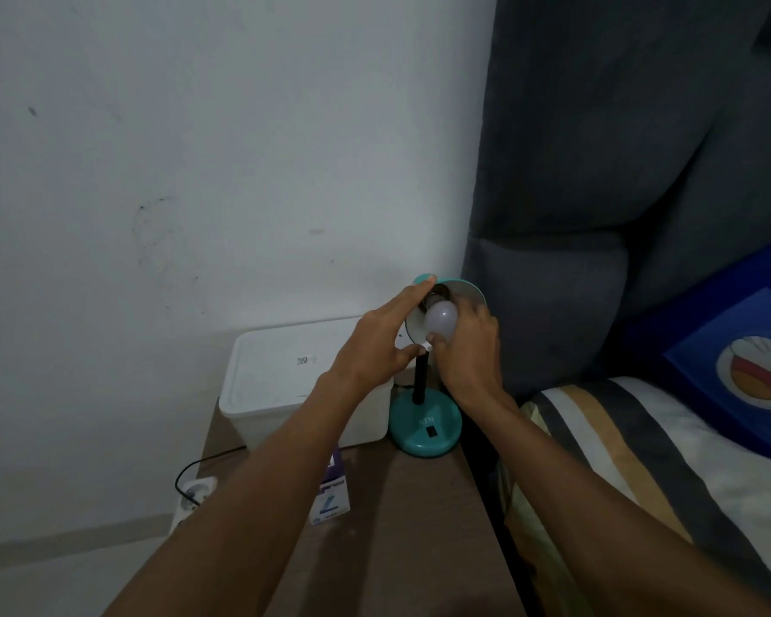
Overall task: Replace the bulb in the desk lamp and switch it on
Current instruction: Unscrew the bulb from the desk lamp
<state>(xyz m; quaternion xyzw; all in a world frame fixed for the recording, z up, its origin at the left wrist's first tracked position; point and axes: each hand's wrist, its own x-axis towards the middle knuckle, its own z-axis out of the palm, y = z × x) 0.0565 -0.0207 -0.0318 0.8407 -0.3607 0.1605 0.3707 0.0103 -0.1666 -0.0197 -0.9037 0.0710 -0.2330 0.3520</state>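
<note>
A teal desk lamp stands on the bedside table, its round base [426, 431] bearing a black switch and a black stem rising from it. The shade [468, 290] is tilted with its opening facing me. A white bulb [440, 319] sits at the socket inside the shade, unlit. My right hand [468, 354] wraps its fingers and thumb around the bulb. My left hand [381, 345] grips the shade from the left, fingers on its back and thumb at the lower rim.
A white lidded box [294, 385] stands left of the lamp on the brown table [419, 527]. A purple bulb carton [330, 496] lies under my left forearm. A wall socket with a black cable [194, 489] is lower left. Bed and grey headboard [597, 260] at the right.
</note>
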